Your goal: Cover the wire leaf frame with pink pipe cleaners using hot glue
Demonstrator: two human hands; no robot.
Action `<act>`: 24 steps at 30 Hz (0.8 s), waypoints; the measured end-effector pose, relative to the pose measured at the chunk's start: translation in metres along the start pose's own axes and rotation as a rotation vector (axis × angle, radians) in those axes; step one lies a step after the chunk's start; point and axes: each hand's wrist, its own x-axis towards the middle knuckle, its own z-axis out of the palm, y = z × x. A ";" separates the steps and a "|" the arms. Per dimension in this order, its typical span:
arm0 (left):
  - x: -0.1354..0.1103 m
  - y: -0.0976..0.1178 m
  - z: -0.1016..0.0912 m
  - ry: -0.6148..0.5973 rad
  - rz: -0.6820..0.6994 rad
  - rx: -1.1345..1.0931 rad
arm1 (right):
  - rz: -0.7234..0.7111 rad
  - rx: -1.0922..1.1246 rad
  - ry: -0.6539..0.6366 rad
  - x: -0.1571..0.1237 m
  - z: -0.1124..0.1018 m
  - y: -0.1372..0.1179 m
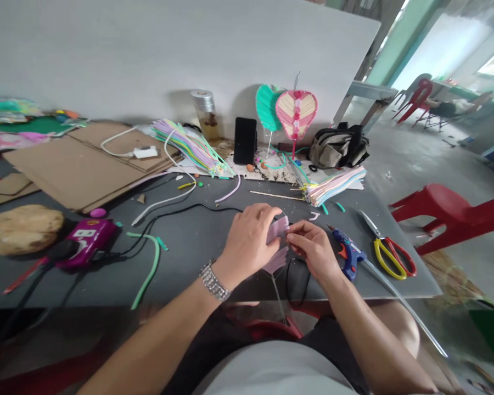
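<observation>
Left hand [249, 237], metal bracelet [214, 281] at wrist, held pleated lilac piece [278, 228] between thumb and fingers. Right hand [315, 249] had narrow grip, thumb and fingertips pinched on its right edge. Lilac piece sat between hands, near front edge of surface [185, 263], thin stem [277, 293] below. Blue glue gun [351, 255] lay right of right hand, clear stick [407, 307] trailing past edge. Scissors [380, 237] lay farther right. Black phone [245, 140] stood beyond hands.

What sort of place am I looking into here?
Probably a small craft workshop: a glue gun and scissors lie on the table, near bundled pastel strips and two heart-shaped fans.
</observation>
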 end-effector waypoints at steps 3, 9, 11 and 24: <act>-0.007 0.012 -0.001 0.052 -0.020 0.047 | -0.050 -0.014 -0.017 -0.010 0.003 -0.002; -0.022 0.023 0.002 0.134 -0.030 0.058 | -0.085 0.002 -0.042 -0.027 0.007 -0.005; -0.026 0.025 0.003 0.128 -0.040 0.038 | -0.085 -0.006 -0.050 -0.030 0.007 -0.005; -0.035 0.030 -0.002 0.223 -0.011 -0.011 | -0.163 -0.056 -0.091 -0.040 0.008 -0.002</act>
